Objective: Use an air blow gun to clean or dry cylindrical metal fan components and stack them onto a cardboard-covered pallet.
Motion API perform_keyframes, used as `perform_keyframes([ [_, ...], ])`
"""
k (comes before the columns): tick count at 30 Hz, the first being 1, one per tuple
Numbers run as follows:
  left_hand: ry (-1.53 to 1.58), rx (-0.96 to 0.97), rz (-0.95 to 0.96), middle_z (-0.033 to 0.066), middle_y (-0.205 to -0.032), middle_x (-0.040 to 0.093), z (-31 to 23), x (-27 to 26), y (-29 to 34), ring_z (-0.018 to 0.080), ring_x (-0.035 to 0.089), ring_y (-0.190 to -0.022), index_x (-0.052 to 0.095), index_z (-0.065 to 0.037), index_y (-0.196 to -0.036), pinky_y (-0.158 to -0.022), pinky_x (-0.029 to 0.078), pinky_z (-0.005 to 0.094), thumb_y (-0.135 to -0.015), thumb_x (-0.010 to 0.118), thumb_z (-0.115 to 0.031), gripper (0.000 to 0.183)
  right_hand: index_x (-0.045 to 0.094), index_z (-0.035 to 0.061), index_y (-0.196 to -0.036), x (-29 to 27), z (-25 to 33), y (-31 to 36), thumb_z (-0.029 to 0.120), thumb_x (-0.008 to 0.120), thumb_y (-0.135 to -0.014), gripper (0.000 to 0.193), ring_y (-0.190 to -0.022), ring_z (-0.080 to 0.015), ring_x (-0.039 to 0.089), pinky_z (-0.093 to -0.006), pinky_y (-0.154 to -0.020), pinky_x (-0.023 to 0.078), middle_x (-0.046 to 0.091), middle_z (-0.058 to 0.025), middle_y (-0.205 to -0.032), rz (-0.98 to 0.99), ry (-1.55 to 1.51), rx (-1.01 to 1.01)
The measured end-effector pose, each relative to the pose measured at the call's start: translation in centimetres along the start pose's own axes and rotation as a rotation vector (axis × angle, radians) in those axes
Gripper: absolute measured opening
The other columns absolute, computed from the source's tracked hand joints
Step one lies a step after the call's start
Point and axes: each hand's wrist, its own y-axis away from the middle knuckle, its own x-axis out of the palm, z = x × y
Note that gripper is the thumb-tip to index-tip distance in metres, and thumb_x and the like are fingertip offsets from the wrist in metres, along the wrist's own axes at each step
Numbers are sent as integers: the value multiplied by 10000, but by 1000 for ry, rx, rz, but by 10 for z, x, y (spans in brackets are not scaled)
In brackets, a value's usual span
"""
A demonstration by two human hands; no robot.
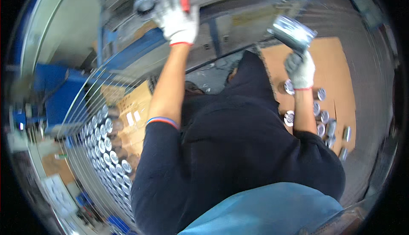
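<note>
Metal cylinders (pixel 102 146) crowd a wire basket (pixel 81 93) and dot cardboard (pixel 341 81); right hand (pixel 300 69) grips a shiny piece (pixel 292 32); left hand's (pixel 177 21) grip is unclear.

At the far edge of the cardboard sheet (pixel 336 60), the shiny metal piece (pixel 292 32) is smeared by blur, its surface markings lost; the right hand (pixel 300 70) hides where the fingers close on it. The sheet's near edge runs out of sight behind the dark sleeve (pixel 321 154), and whatever lies under the forearm is covered. Well left of the sheet, the left hand (pixel 175 19) is blurred, leaving its contact with the red piece (pixel 185 4) unclear. Farther left, stacked cylinders (pixel 102 145) hide one another. Below the sheet, a light blue cloth (pixel 264 209) is cut off by the lower edge.
</note>
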Motion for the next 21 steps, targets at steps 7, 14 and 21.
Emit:
perform_keyframes([
  [7, 7, -38, 63, 283, -1621, 383, 3, -38, 34, 498, 272, -1544, 408, -7, -1578, -1270, 113, 663, -828, 769, -602, 1023, 512, 149, -736, 30, -5, -13, 319, 458, -1083, 390, -396, -127, 321, -303, -396, 263, 344, 52, -526, 299, -160, 98],
  [14, 562, 449, 105, 288, -1461, 550, -53, -127, 16, 507, 473, -1405, 572, 21, -1406, -1204, 338, 609, -612, 933, -395, 966, 621, -48, -1243, 114, 1, 3, 141, 623, -980, 324, -499, -85, 524, -238, -443, 411, 631, -36, -750, 401, 320, -11],
  [21, 1030, 53, 43, 204, -1424, 623, -30, -123, 9, 303, 645, -1304, 407, -7, -1531, -1076, 551, 405, -584, 1026, -421, 1205, 514, -24, -1485, 203, 7, 24, 356, 1003, -634, 1052, -1348, -281, 617, -402, -1127, 491, 638, -209, -1421, 825, 1085, -963],
])
